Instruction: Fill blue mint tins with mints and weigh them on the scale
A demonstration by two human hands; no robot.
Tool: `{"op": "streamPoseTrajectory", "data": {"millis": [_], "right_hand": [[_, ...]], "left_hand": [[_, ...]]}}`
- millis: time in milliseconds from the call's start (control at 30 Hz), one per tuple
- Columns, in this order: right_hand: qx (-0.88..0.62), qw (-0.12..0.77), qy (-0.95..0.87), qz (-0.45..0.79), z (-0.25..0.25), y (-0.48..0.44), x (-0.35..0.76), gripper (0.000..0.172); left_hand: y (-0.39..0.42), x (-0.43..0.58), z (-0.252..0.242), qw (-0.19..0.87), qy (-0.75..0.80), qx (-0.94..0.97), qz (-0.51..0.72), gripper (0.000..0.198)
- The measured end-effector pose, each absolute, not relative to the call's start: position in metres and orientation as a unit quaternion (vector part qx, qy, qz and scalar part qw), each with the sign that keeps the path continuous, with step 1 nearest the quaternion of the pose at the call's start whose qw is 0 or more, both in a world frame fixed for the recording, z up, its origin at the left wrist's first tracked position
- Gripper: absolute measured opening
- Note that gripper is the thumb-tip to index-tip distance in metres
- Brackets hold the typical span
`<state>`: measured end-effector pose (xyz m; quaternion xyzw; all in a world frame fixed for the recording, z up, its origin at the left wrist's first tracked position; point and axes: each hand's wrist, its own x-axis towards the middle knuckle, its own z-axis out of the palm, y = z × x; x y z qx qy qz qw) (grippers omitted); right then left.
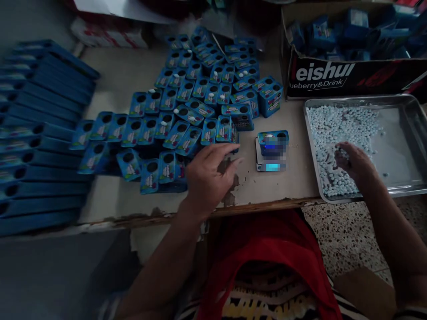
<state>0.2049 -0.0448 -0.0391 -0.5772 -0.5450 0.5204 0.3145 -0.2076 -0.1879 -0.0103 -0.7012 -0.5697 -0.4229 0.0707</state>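
Note:
My left hand (211,175) hovers at the right end of the rows of small blue boxes, thumb and fingers apart and nothing between them. Closest to it is a blue box (225,129) with a round dark hole in its top. On a small digital scale (259,166) with a lit display stands another blue box (273,137); part of it is blurred out. My right hand (356,162) is in the metal tray (400,146), its fingers curled around some small pale candies. More pale candies (340,122) lie loose in the tray's left part.
Many blue boxes (133,131) stand close together across the table (116,200), a few with white candies on top. Stacked blue boxes (43,146) line the left side. A black carton (320,82) with more blue boxes sits behind the tray. The table's front edge is worn.

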Motion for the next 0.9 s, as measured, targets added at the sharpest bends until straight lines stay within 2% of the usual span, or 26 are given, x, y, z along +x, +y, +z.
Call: {"op": "streamPoseTrajectory", "data": {"millis": [100,167,267,500,567,667,733,767,833,900], "right_hand": [[-0.561,0.352,-0.447,0.601,-0.031,-0.039,0.209,0.039],[-0.546,0.340,-0.412,0.646,-0.028,-0.041,0.209,0.043],[-0.540,0.318,-0.427,0.652,-0.029,-0.047,0.206,0.045],[-0.523,0.357,-0.383,0.672,-0.037,-0.047,0.199,0.051],[-0.521,0.353,-0.381,0.677,-0.040,-0.046,0.199,0.050],[-0.531,0.357,-0.402,0.655,-0.044,-0.046,0.199,0.045],[-0.541,0.376,-0.449,0.604,-0.042,-0.048,0.196,0.041],[-0.544,0.388,-0.476,0.572,-0.039,-0.050,0.193,0.038],[-0.539,0.415,-0.538,0.498,-0.031,-0.055,0.183,0.032],[-0.524,0.456,-0.557,0.454,-0.024,-0.061,0.168,0.026]], "left_hand": [[-0.153,-0.189,-0.002,0.005,-0.579,-0.686,-0.440,0.012],[-0.130,-0.187,0.002,-0.036,-0.578,-0.694,-0.427,0.008],[-0.102,-0.187,-0.001,-0.089,-0.570,-0.721,-0.385,0.005],[-0.081,-0.169,0.002,-0.134,-0.532,-0.748,-0.374,0.003],[-0.086,-0.170,0.001,-0.140,-0.523,-0.746,-0.388,0.012],[-0.095,-0.177,-0.020,-0.205,-0.542,-0.687,-0.438,0.054],[-0.099,-0.181,-0.042,-0.274,-0.556,-0.627,-0.471,0.071],[-0.100,-0.181,-0.052,-0.299,-0.560,-0.602,-0.485,0.070],[-0.098,-0.174,-0.060,-0.304,-0.557,-0.598,-0.490,0.055],[-0.094,-0.160,-0.052,-0.244,-0.531,-0.668,-0.461,0.036]]}}
